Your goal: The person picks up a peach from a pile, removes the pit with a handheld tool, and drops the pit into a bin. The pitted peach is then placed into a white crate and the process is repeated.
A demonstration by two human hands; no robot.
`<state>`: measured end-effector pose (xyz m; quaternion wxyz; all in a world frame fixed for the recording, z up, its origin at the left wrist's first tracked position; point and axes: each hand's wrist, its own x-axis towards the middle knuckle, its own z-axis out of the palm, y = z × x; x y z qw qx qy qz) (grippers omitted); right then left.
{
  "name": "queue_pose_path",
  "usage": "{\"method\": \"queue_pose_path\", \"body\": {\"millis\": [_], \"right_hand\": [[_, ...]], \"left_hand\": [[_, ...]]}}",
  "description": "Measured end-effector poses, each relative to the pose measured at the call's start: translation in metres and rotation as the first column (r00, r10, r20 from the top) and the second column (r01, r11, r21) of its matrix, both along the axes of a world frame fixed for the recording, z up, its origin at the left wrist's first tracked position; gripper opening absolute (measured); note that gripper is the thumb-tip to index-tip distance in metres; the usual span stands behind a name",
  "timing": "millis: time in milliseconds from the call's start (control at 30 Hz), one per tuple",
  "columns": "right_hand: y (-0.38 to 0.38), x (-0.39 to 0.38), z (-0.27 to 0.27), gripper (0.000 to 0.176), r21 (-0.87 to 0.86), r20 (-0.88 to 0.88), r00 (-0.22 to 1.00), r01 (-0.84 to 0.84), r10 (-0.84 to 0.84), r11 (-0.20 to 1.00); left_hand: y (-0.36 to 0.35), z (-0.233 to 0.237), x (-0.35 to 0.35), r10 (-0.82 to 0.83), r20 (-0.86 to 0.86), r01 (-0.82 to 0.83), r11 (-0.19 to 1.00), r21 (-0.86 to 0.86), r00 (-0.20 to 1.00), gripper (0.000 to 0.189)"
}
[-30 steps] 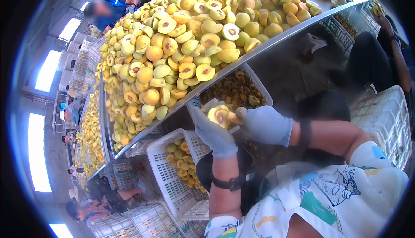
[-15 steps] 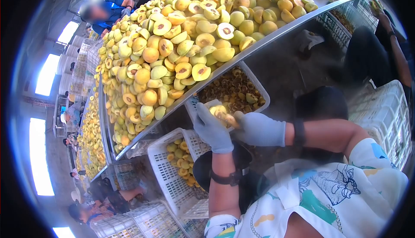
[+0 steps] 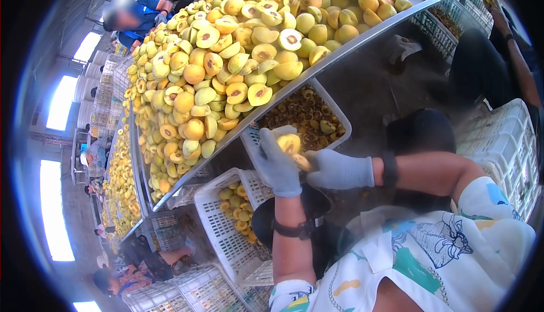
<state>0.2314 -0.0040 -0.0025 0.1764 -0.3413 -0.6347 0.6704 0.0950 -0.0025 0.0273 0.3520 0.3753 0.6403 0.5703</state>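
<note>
In my gloved left hand (image 3: 276, 163), fingers curled, is a yellow peach half (image 3: 289, 143). My gloved right hand (image 3: 340, 170) is closed close against it, fingertips by the fruit. A tan piece (image 3: 302, 162) shows between the two hands; I cannot tell what it is. Just beyond them, a white crate (image 3: 347, 125) holds brown pits and scraps. Nearer my left forearm stands another white crate (image 3: 212, 221), with peach halves (image 3: 235, 207) in it.
A large heap of halved peaches (image 3: 226, 74) covers the metal-edged table (image 3: 317, 74) ahead. Across it works a person in blue (image 3: 139, 20). More white crates (image 3: 498, 148) stand at right and lower left. Another person's arm (image 3: 513, 46) reaches in at the far right.
My hands stay together at nearly the same spot. The peach half shows more clearly, and my right hand sits slightly lower against it.
</note>
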Motion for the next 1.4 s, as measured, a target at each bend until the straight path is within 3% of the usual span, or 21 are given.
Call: {"method": "queue_pose_path", "body": {"millis": [133,267,333,433,567,667,733,800,867,933,967,1000,1033,1067,1100,1167,1200,1267,1300,1367,1400], "right_hand": [[0.013,0.003,0.014,0.033,-0.291,-0.078,0.996,-0.058,0.036,0.955],[0.021,0.007,0.023,0.033,-0.412,-0.134,0.988,-0.125,0.075,0.903],[0.02,0.003,0.01,0.03,-0.448,-0.228,0.974,-0.101,-0.004,0.889],[0.02,0.002,0.001,0.023,-0.534,-0.312,0.95,-0.144,-0.036,0.833],[0.024,0.011,0.024,0.017,-0.65,-0.48,0.876,-0.385,0.038,0.655],[0.026,0.012,0.016,0.015,-0.699,-0.511,0.858,-0.445,0.043,0.56],[0.03,0.012,0.005,0.016,-0.639,-0.537,0.837,-0.484,0.104,0.598],[0.036,0.014,0.005,0.018,-0.6,-0.497,0.864,-0.412,0.084,0.686],[0.043,0.018,0.012,0.019,-0.567,-0.385,0.923,-0.218,-0.022,0.794],[0.049,0.012,0.013,0.023,-0.351,0.049,0.997,0.079,-0.066,0.933],[0.05,0.009,-0.012,0.027,-0.021,0.234,0.968,0.097,-0.089,0.995],[0.051,0.008,-0.042,0.031,0.31,0.391,0.905,0.046,-0.171,0.95],[0.051,0.01,-0.052,0.033,0.36,0.517,0.841,-0.043,-0.161,0.932],[0.05,0.013,-0.059,0.034,0.393,0.633,0.757,-0.135,-0.161,0.909],[0.048,0.015,-0.067,0.036,0.408,0.735,0.657,-0.231,-0.168,0.883],[0.047,0.02,-0.09,0.038,0.351,0.888,0.453,-0.562,-0.077,0.749],[0.046,0.02,-0.1,0.039,0.282,0.943,0.327,-0.699,-0.057,0.657],[0.049,0.004,-0.068,0.036,0.34,0.869,0.489,-0.479,-0.076,0.809],[0.05,-0.002,-0.053,0.035,0.349,0.822,0.561,-0.357,-0.1,0.867],[0.049,-0.005,-0.043,0.032,0.412,0.744,0.66,-0.332,-0.102,0.849],[0.049,-0.007,-0.04,0.03,0.444,0.699,0.707,-0.312,-0.107,0.84]], "left_hand": [[0.008,0.003,-0.004,0.029,0.258,-0.041,0.998,0.043,0.966,0.052],[0.009,0.005,-0.005,0.045,0.267,-0.067,0.995,0.074,0.963,0.051],[0.011,0.003,0.001,0.112,0.238,-0.143,0.982,0.119,0.965,0.051],[0.009,0.001,0.009,0.19,0.241,-0.204,0.978,0.035,0.952,0.05],[0.005,-0.005,-0.001,0.094,0.471,-0.093,0.995,-0.026,0.877,0.046],[0.002,0.0,-0.002,0.035,0.582,0.003,0.998,-0.065,0.813,0.043],[0.004,0.004,-0.007,0.07,0.645,-0.004,0.995,-0.103,0.761,0.04],[-0.007,0.004,-0.038,0.069,0.239,-0.072,0.997,0.005,0.969,0.038],[-0.018,0.017,-0.077,0.171,0.367,-0.201,0.979,0.045,0.914,0.035],[-0.032,0.025,-0.126,0.265,0.373,-0.32,0.943,0.092,0.889,0.033],[-0.042,0.018,-0.156,0.305,0.231,-0.339,0.933,0.122,0.924,0.033],[-0.052,0.004,-0.186,0.306,-0.031,-0.3,0.946,0.122,0.952,0.033],[-0.061,-0.024,-0.226,0.261,-0.328,-0.248,0.965,0.084,0.908,0.033],[-0.07,-0.066,-0.276,0.089,-0.679,-0.135,0.991,-0.015,0.728,0.031],[-0.072,-0.084,-0.283,0.032,-0.758,-0.178,0.978,-0.111,0.651,0.03],[-0.069,-0.103,-0.276,-0.11,-0.867,-0.282,0.919,-0.275,0.486,0.029],[-0.063,-0.112,-0.265,-0.117,-0.766,-0.129,0.959,-0.253,0.632,0.033],[-0.042,-0.108,-0.218,-0.245,-0.623,0.109,0.962,-0.249,0.742,0.036],[-0.027,-0.105,-0.199,-0.35,-0.606,0.205,0.933,-0.296,0.714,0.036],[0.002,-0.141,-0.184,-0.562,-0.696,0.255,0.826,-0.503,0.446,0.034],[0.007,-0.158,-0.175,-0.661,-0.724,0.197,0.75,-0.632,0.197,0.034]]}}
